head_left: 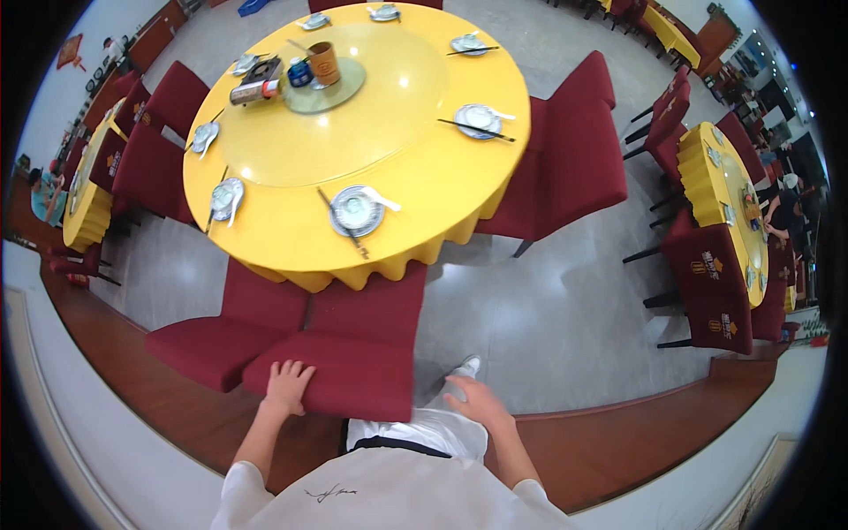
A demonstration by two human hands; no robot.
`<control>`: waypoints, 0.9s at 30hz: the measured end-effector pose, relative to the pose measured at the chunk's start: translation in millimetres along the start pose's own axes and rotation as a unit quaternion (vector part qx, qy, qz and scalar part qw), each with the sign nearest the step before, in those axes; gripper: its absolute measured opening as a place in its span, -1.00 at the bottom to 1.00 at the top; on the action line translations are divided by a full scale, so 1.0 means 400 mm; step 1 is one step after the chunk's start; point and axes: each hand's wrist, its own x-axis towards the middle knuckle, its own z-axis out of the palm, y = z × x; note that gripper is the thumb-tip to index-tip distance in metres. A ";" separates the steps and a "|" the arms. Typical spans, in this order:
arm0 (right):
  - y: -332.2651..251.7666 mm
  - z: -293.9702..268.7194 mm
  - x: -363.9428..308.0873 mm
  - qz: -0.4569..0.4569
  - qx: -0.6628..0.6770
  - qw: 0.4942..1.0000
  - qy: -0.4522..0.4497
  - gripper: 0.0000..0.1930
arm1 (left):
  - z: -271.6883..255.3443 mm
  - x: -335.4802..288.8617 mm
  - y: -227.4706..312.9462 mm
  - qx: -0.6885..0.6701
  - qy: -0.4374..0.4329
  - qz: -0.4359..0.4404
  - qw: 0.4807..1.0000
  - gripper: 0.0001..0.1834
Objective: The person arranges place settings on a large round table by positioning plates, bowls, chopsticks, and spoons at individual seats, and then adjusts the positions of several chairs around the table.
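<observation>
My left hand lies on the top of a dark red upholstered chair, its fingers spread over the backrest. This chair stands at the near side of a round table, its front part under the edge of the yellow tablecloth. Close against it on the left is another red chair. My right hand hangs in the air to the right of the chair, holding nothing, with fingers loosely apart. Nearest on the table is a place setting with a stacked plate and bowl, a white spoon and dark chopsticks.
A glass turntable covers the table's middle, carrying a brown cup, a blue container and a bottle lying sideways. A red chair stands at the right. More tables, chairs and people are at both sides.
</observation>
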 end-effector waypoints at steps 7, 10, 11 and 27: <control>0.452 -0.292 -0.241 0.176 -0.084 0.979 0.063 -0.58 | -0.228 0.272 0.394 -0.245 0.120 0.180 0.945 -0.36; 0.512 -0.418 -0.308 0.210 -0.117 0.964 0.112 -0.60 | -0.400 0.347 0.633 -0.369 0.098 0.205 0.901 -0.41; 0.528 -0.448 -0.317 0.201 -0.102 0.964 0.138 -0.59 | -0.427 0.378 0.686 -0.360 0.067 0.216 0.905 -0.41; 0.685 -1.151 0.042 0.081 -0.117 0.968 0.208 -0.64 | -0.721 1.053 1.144 -0.447 0.243 0.154 0.847 -0.34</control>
